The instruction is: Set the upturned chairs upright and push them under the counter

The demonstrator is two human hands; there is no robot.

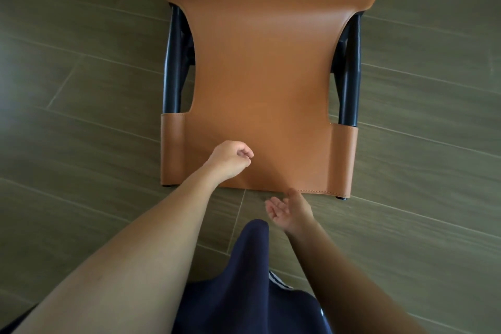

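Floor (81, 89) – grey-green wood-look planks with pale joints, filling the view.

Chair (265, 76) – tan leather, one sheet narrowing at the middle and widening toward the far end. It sits in the centre of the floor, its stitched near edge just ahead of the person. Whether it stands or lies tipped cannot be told.

Frame (173, 62) – black tubes, one on each side, entering leather sleeves at the near corners.

Trouser leg (249, 279) – dark blue, bottom centre, between the two bare forearms.

Left hand (230, 160) – over the leather near the left sleeve, fingers curled in, gripping nothing; contact unclear.

Right hand (290, 211) – palm up at the stitched edge, fingers loose and spread, holding nothing.
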